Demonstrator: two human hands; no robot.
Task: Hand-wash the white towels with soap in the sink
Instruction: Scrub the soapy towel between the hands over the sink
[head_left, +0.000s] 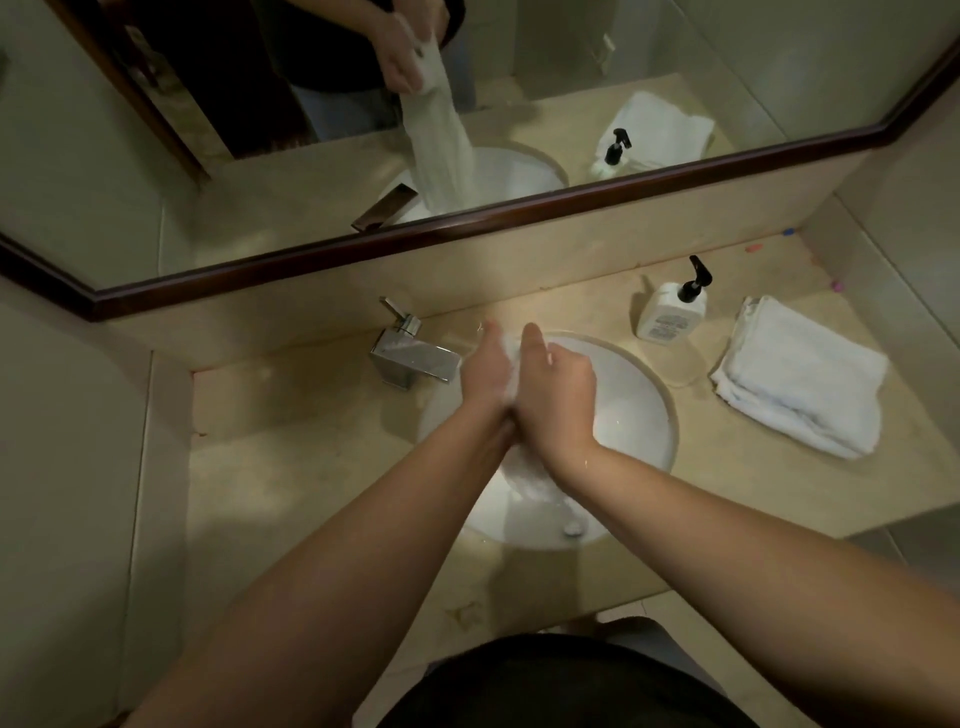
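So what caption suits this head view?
Both hands rub a white towel over the sink, soap bottle nearby.

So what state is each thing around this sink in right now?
Wet white towel: pressed between both palms, hanging into the basin.
Left hand: closed against it.
Right hand: likewise.
Round white sink: wet.
Square chrome tap: no stream visible.
White soap bottle with black pump: upright.
Folded white towels: stacked on the counter.
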